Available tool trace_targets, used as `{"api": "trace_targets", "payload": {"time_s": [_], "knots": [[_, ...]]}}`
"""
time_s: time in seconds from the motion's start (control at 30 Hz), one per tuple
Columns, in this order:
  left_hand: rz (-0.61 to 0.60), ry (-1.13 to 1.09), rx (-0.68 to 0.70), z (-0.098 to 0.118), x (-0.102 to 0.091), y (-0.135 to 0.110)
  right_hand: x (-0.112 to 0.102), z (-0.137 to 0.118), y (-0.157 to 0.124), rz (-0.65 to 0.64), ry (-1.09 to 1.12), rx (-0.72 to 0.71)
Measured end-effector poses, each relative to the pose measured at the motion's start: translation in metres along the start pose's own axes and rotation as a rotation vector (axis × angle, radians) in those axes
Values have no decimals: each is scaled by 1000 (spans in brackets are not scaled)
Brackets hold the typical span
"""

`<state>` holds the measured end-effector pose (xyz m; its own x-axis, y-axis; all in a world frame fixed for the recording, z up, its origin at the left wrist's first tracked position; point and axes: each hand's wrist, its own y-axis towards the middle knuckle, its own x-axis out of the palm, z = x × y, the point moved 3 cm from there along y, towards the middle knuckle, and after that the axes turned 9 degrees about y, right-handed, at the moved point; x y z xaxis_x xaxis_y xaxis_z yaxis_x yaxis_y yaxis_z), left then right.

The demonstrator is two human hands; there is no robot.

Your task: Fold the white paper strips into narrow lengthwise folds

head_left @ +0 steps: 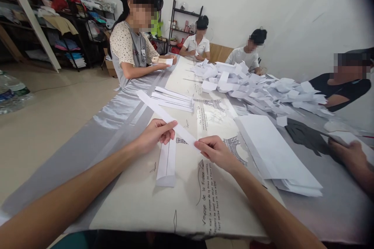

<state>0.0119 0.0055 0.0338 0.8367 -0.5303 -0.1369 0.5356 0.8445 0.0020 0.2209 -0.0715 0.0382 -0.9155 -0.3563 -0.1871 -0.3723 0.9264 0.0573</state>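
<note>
Both my hands hold one long white paper strip (163, 113) above the table. My left hand (156, 134) pinches it near its middle, fingers curled under it. At the strip's near end my right hand (214, 151) grips it between thumb and fingers. The strip slants away to the upper left. Below my left hand a folded white paper piece (167, 163) lies on the printed tablecloth (210, 198).
A stack of white sheets (274, 151) lies right of my hands. More strips (172, 99) sit further back, and a big heap of folded paper (263, 87) fills the far right. Several people sit around the table; another person's hand (350, 155) reaches in at right.
</note>
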Motion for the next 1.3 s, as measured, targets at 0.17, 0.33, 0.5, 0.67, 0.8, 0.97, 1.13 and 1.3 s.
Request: {"api": "trace_targets", "payload": {"time_s": [0.17,0.33,0.5,0.67,0.8,0.97,1.13,1.3], "knots": [[-64,28,12,-3,4,-1,4,2,2,-18,-24,37],[-120,14,26,-4,8,-4,6,1,4,-4,-49,21],[-112,56,29,-5,8,-4,5,2,4,31,-66,20],[-202,180,40,-4,25,-10,7,7,6,125,-166,-70],[-105,194,37,-1,37,-14,14,4,3,231,-322,-244],[-14,202,22,-3,40,-16,23,-3,-2,290,-483,-407],[4,300,60,-3,40,-19,27,-5,-1,287,-480,-394],[19,379,67,-3,37,-20,27,-8,-1,299,-403,-330]]}}
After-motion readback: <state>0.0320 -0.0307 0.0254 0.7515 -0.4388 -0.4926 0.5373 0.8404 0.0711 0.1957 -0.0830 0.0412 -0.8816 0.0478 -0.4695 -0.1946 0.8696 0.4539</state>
